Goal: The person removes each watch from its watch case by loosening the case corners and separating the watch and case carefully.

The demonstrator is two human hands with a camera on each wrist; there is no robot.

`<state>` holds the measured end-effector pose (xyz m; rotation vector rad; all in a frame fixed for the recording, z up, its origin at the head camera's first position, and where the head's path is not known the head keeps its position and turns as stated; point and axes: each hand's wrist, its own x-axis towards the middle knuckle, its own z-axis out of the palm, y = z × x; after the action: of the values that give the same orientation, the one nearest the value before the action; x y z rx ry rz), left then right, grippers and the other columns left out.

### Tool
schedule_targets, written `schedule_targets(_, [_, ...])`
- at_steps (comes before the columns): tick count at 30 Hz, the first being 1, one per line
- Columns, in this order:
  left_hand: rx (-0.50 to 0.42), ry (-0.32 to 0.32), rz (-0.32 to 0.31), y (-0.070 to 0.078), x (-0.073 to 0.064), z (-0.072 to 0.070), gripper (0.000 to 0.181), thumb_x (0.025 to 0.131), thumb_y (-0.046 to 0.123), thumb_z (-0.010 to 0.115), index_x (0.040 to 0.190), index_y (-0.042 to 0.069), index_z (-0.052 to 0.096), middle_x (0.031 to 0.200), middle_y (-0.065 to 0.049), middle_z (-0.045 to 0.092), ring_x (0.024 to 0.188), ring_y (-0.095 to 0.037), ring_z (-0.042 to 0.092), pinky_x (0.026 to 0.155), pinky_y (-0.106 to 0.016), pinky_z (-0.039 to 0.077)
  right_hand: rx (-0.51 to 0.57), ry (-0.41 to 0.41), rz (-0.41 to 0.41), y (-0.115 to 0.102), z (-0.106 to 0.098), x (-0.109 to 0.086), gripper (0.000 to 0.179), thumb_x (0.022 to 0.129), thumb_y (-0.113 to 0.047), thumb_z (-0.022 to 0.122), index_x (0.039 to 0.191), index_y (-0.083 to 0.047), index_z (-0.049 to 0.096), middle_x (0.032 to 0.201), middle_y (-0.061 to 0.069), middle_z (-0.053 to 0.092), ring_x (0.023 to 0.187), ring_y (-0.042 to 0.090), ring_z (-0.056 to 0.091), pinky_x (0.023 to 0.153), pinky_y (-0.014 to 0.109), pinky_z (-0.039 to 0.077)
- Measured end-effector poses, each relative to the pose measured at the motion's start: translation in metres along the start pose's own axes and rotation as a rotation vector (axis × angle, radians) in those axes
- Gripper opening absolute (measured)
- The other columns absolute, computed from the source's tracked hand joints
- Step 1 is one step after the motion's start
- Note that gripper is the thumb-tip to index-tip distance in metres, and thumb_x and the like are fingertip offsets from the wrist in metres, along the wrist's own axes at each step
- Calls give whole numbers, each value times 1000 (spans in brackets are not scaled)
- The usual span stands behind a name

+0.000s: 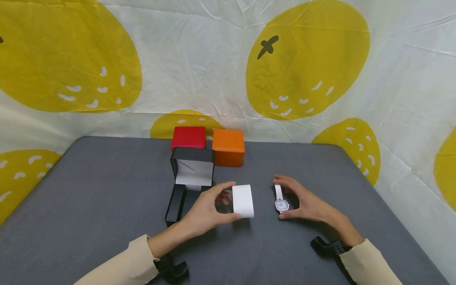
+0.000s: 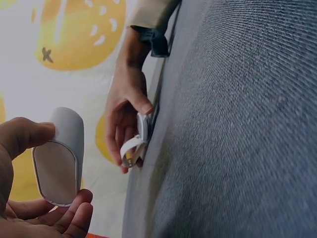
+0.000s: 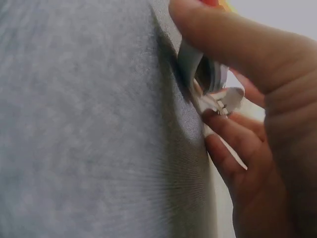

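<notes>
My left hand [image 1: 204, 211] grips a small white watch pillow [image 1: 243, 201] between thumb and fingers, above the table. In the left wrist view the pillow [image 2: 69, 126] shows rounded sides and a flat, beige-looking end. To the right, my right hand [image 1: 308, 201] holds a wristwatch [image 1: 282, 205] with a white strap and a pale, silver-rimmed dial. Its thumb is at the lower end of the watch and its fingers are by the top of the strap. A black watch box [image 1: 175, 206] with a white-lined lid stands open behind my left hand, which partly hides it.
Behind the black box are a closed red box [image 1: 189, 136] and a closed orange box [image 1: 228, 148], side by side. All stand on a grey cloth-covered table [image 1: 107, 198]. A white curtain [image 1: 199, 63] with yellow fruit prints hangs along the table's far edge.
</notes>
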<state>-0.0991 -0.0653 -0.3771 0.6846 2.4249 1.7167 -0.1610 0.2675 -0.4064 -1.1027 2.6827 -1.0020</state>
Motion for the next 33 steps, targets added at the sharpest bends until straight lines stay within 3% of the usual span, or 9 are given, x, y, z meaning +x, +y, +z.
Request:
schedule_targets(5, [-11,-12,0,-3,-2,-8,72,76,18,82,138,6,47,114,-9,59,97,-27,58,88,-47,46,-102,-2,56,0,-2,-4,95,70,-47,82,146,-14,36,152,10,27,135,25,30,106,30,29])
schedule_targets(10, [5,-20,22,-5,-3,-16,71,77,18,81,138,6,47,115,-10,59,97,-29,58,89,-47,46,-80,-49,64,1,-3,-6,95,74,-45,80,149,-15,31,155,11,22,139,29,23,107,31,25])
schedule_targets(17, [21,-8,42,-10,-9,-30,72,77,17,81,138,5,46,115,-10,58,99,-25,58,91,-39,47,-17,-112,123,-3,-4,-4,100,74,-46,80,153,-22,23,158,11,11,141,34,13,102,62,25])
schedule_targets(21, [33,10,30,-13,-13,-38,73,76,16,82,138,5,46,116,-10,59,100,-22,59,91,-36,48,-13,-107,144,-4,-4,-3,99,73,-47,80,152,-23,25,158,11,12,141,35,14,102,62,25])
schedule_targets(33, [13,54,-6,-21,-26,-61,72,77,14,81,138,3,45,122,-14,57,106,-25,58,96,-46,43,-30,-84,151,-5,-2,-4,97,74,-47,79,151,-19,28,156,16,13,140,40,14,101,65,25])
